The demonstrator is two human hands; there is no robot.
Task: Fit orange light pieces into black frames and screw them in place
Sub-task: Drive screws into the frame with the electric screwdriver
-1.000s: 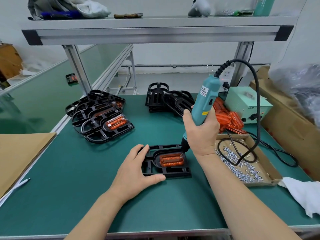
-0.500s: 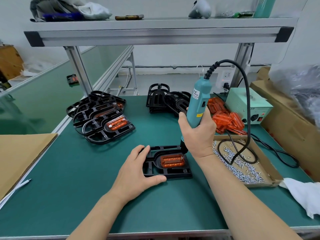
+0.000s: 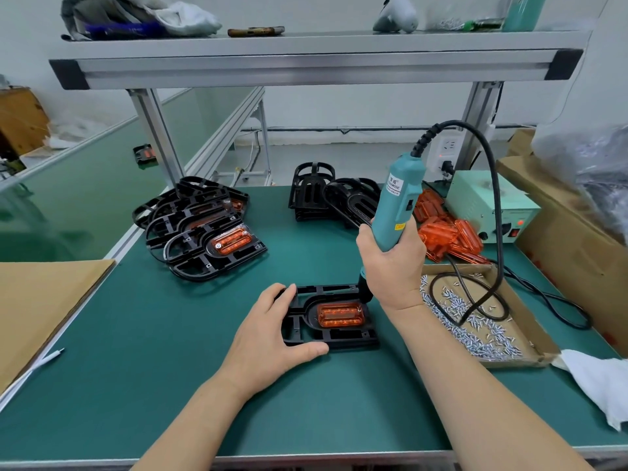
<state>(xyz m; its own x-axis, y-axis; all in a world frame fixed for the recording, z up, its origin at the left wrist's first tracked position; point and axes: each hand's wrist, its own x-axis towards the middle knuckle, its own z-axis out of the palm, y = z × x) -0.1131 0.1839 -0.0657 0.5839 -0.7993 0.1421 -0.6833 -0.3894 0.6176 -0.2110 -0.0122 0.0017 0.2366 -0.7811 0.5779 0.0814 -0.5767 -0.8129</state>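
A black frame [image 3: 334,336] lies flat on the green mat in front of me, with an orange light piece [image 3: 340,314] seated in it. My left hand [image 3: 268,338] grips the frame's left end, thumb along its near edge. My right hand [image 3: 390,263] grips a teal electric screwdriver [image 3: 397,205] held nearly upright. Its black tip stands at the frame's far right corner, beside the orange piece. The bit itself is hidden behind my hand.
A pile of frames with orange pieces [image 3: 204,229] lies at the back left, bare black frames [image 3: 333,198] at the back centre. Loose orange pieces [image 3: 448,232] sit by a power unit [image 3: 489,205]. A cardboard tray of screws [image 3: 482,321] lies to the right, a white cloth [image 3: 598,379] beyond.
The screwdriver has shifted a little left and stands more upright over the frame's far right corner. My left hand keeps its hold on the frame.
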